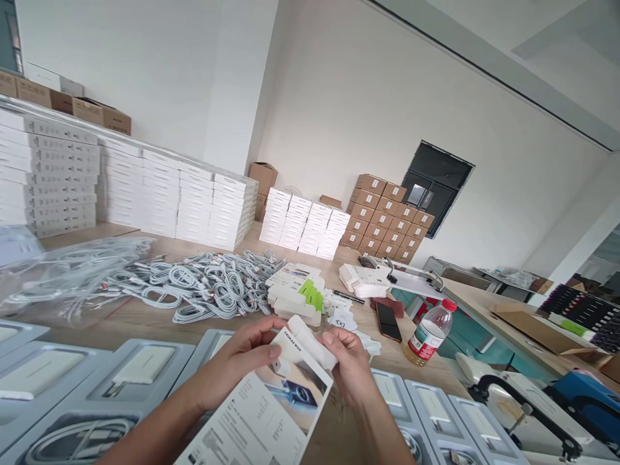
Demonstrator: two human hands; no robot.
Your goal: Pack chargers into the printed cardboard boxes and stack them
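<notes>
A white wall is set behind the work area, with a dark window fitted in it. The wood-toned bench is extended across the view. White boxes are stacked in a long row along its far left side, and a shorter block of white stacks is placed near the middle. Brown cartons are piled beyond that block, below and beside the window. Grey cables, coiled and tangled, are heaped across the left and centre. Grey trays are laid along the near edge, on both sides of the hands; adapters are seated in them. The printed box is held tilted above the near edge of the bench, between the tray groups, with its printed face turned up. By the left hand, the fingers are clamped on the upper left edge of the box, the thumb being pressed on its face. By the right hand, the fingers are clamped on the white flap at the upper end. A red-capped bottle is stood upright to the right, near the phone. A dark pen is laid farther back.
</notes>
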